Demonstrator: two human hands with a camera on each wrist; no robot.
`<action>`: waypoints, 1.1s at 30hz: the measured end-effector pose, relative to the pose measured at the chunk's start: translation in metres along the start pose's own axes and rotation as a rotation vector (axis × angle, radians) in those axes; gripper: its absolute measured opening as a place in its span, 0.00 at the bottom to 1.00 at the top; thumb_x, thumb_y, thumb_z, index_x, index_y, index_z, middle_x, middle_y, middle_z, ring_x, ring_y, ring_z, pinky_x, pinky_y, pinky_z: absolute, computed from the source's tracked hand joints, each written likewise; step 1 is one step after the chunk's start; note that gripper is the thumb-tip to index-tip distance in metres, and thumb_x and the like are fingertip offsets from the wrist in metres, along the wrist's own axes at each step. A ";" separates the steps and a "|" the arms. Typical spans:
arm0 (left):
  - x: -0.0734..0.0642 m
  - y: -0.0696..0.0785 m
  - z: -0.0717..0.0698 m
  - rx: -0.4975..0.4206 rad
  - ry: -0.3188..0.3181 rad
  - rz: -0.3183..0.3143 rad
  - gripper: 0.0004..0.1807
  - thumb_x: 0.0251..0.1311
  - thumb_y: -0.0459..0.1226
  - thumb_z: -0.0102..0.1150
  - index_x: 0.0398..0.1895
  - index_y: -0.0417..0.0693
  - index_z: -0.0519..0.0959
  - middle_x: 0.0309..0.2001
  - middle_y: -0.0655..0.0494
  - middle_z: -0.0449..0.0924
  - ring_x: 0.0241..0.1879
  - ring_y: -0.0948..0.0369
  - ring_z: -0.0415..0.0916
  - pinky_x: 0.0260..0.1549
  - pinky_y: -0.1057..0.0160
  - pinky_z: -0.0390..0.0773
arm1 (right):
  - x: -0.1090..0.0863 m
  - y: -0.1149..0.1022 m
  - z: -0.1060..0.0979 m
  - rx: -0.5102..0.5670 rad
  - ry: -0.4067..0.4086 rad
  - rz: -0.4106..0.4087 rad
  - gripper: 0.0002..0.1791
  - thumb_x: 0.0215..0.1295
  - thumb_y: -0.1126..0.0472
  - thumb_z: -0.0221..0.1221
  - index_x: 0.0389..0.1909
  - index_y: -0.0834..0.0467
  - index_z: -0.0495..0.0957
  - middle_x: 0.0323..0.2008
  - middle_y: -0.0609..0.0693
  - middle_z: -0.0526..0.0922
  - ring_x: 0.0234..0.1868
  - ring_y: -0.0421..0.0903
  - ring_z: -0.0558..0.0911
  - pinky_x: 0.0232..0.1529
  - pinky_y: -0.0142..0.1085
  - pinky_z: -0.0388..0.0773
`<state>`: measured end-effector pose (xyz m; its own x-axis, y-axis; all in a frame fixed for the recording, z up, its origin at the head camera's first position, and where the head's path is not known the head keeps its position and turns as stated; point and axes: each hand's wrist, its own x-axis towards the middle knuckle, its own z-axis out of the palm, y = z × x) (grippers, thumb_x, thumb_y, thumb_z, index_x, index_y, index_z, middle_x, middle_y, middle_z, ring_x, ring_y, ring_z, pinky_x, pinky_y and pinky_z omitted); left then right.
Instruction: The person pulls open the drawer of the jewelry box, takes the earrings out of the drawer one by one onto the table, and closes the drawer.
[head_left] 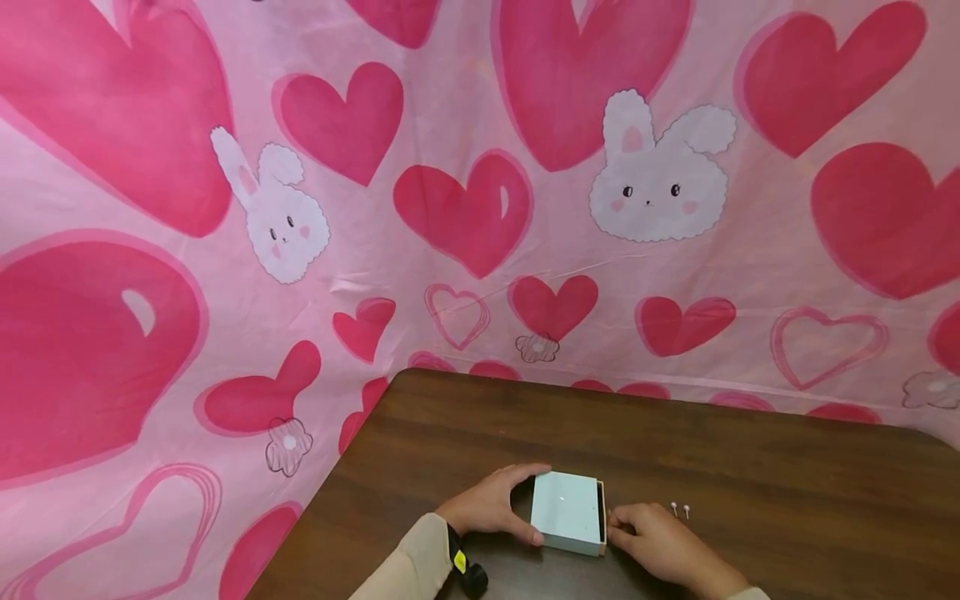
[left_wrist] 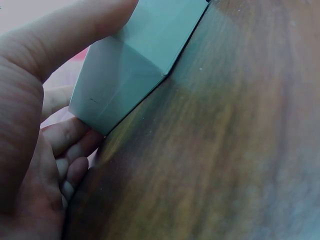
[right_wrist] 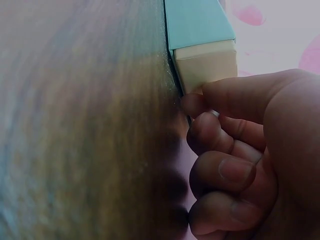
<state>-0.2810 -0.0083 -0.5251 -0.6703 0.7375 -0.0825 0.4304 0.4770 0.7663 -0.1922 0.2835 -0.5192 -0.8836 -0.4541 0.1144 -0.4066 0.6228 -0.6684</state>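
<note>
A pale blue drawer-style box (head_left: 566, 507) lies flat on the wooden table. My left hand (head_left: 489, 502) grips its left side, thumb at the near corner and fingers at the far one. In the left wrist view the thumb presses on the blue sleeve (left_wrist: 150, 35). From the box's right end a cream inner tray (right_wrist: 207, 62) sticks out a little, with a dark gap along its top. My right hand (head_left: 660, 537) pinches at that end of the tray with thumb and index finger, the other fingers curled. What lies between the fingertips is mostly hidden.
Two small thin pieces with round whitish heads (head_left: 680, 510) lie just beyond the right hand. The dark brown table (head_left: 480, 417) reaches back to a pink cloth (head_left: 555, 250) with hearts and rabbits. A black wrist strap (head_left: 459, 554) circles the left wrist.
</note>
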 end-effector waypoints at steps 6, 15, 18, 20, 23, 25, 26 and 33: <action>0.000 -0.002 0.000 0.003 0.004 0.013 0.49 0.44 0.57 0.74 0.72 0.71 0.60 0.67 0.72 0.61 0.66 0.65 0.58 0.62 0.48 0.62 | 0.000 -0.002 0.003 -0.010 0.033 -0.018 0.08 0.68 0.56 0.59 0.27 0.44 0.78 0.21 0.32 0.69 0.23 0.31 0.68 0.24 0.31 0.65; -0.001 -0.002 0.000 0.016 0.003 0.029 0.50 0.45 0.57 0.74 0.73 0.69 0.60 0.68 0.71 0.60 0.66 0.65 0.58 0.63 0.49 0.61 | 0.003 -0.004 0.003 -0.003 -0.005 0.007 0.06 0.68 0.55 0.59 0.30 0.45 0.80 0.23 0.32 0.73 0.24 0.31 0.70 0.25 0.31 0.68; -0.001 -0.002 0.001 0.029 0.008 0.042 0.50 0.44 0.57 0.74 0.73 0.68 0.60 0.68 0.71 0.61 0.66 0.66 0.58 0.63 0.51 0.61 | 0.003 -0.004 0.004 0.003 -0.007 0.011 0.06 0.69 0.54 0.59 0.30 0.45 0.80 0.23 0.33 0.73 0.24 0.32 0.70 0.25 0.31 0.67; -0.001 -0.002 0.001 0.027 0.007 0.045 0.50 0.45 0.57 0.74 0.73 0.68 0.60 0.68 0.71 0.61 0.66 0.66 0.58 0.63 0.52 0.62 | 0.003 -0.005 0.005 0.004 -0.007 0.013 0.07 0.69 0.53 0.59 0.30 0.45 0.80 0.23 0.33 0.73 0.25 0.32 0.70 0.25 0.31 0.67; 0.000 -0.001 0.000 0.019 0.003 0.044 0.50 0.45 0.56 0.74 0.73 0.69 0.60 0.68 0.71 0.61 0.66 0.66 0.58 0.63 0.51 0.62 | 0.003 -0.006 0.005 0.006 -0.008 0.019 0.08 0.69 0.53 0.59 0.29 0.45 0.79 0.23 0.33 0.72 0.25 0.32 0.70 0.26 0.31 0.67; 0.000 -0.001 0.000 0.014 0.000 0.042 0.50 0.46 0.56 0.74 0.73 0.69 0.60 0.68 0.71 0.61 0.66 0.66 0.58 0.63 0.51 0.61 | 0.003 -0.006 0.005 0.002 -0.004 0.018 0.08 0.69 0.53 0.59 0.28 0.45 0.79 0.22 0.33 0.72 0.24 0.32 0.70 0.26 0.31 0.67; 0.000 -0.001 0.000 0.011 -0.001 0.040 0.50 0.46 0.56 0.74 0.73 0.69 0.60 0.68 0.71 0.61 0.66 0.66 0.58 0.63 0.51 0.61 | 0.003 -0.006 0.005 -0.001 -0.001 0.016 0.08 0.69 0.53 0.59 0.28 0.45 0.78 0.22 0.33 0.72 0.25 0.32 0.70 0.26 0.31 0.67; -0.001 0.001 -0.001 0.001 -0.008 0.015 0.49 0.45 0.56 0.74 0.72 0.70 0.60 0.68 0.72 0.61 0.66 0.65 0.58 0.63 0.49 0.61 | 0.004 -0.005 0.007 -0.020 0.014 0.006 0.10 0.69 0.54 0.59 0.26 0.45 0.77 0.22 0.33 0.71 0.25 0.32 0.69 0.26 0.31 0.66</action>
<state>-0.2802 -0.0091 -0.5238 -0.6591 0.7483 -0.0757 0.4411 0.4661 0.7669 -0.1915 0.2738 -0.5207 -0.8891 -0.4415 0.1209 -0.4059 0.6382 -0.6542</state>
